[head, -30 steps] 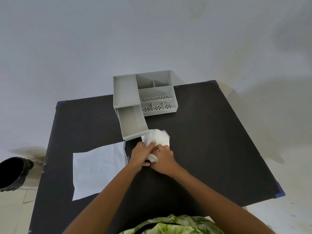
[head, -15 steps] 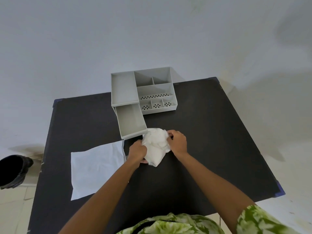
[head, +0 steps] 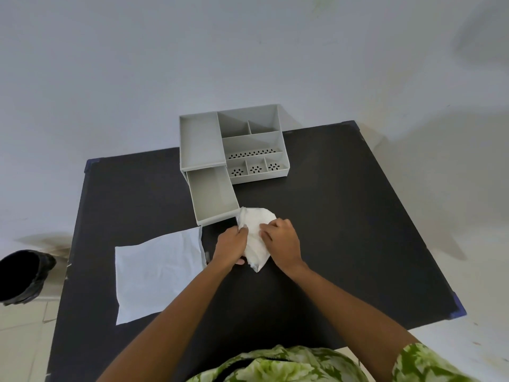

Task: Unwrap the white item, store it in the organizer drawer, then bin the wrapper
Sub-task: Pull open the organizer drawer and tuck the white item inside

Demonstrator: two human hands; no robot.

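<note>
Both hands (left (head: 230, 248), right (head: 282, 242)) now press closer on white item (head: 254, 230).

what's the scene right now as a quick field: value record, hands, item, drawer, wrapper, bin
left hand: gripping the white item's left side
right hand: pressing on its right side
white item: crumpled, on the black table
organizer drawer: pulled open, nothing in it
wrapper: flat sheet left of the hands
bin: black, on the floor at far left
</note>
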